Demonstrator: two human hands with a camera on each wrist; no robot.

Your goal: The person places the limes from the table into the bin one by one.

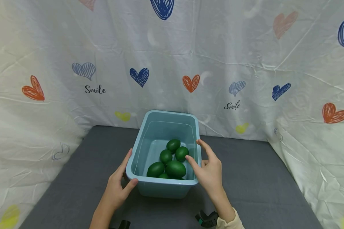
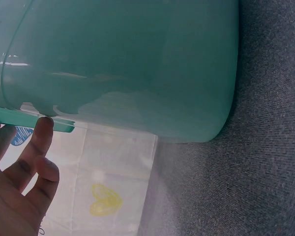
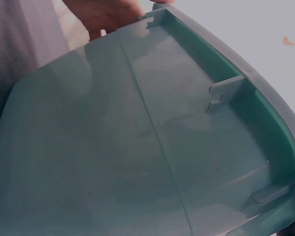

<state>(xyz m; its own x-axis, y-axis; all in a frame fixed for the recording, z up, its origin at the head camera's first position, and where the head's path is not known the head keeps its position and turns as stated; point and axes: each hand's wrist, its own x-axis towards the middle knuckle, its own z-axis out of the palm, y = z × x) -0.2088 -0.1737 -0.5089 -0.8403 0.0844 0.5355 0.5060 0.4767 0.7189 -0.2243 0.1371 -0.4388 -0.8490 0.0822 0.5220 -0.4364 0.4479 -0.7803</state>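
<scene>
A light blue plastic bin [image 1: 168,187] stands on the dark grey tabletop. Inside, toward its front, several glossy green limes [image 1: 175,169] lie in a heap. At the front left corner my left hand [image 1: 116,187] holds the bin, thumb on the rim and fingers along the outer left side. The left wrist view shows a fingertip [image 2: 45,125] against the wall under the rim. My right hand [image 1: 212,171] is at the right rim, fingers spread. Its thumb reaches over the rim and overlaps a lime in the head view; the index fingertip is right at the rim.
The dark grey tabletop [image 1: 255,178] extends to both sides of the bin. Behind it hangs a white curtain [image 1: 166,57] printed with hearts, close to the bin's far end. Dark wrist devices [image 1: 207,219] show near the front edge.
</scene>
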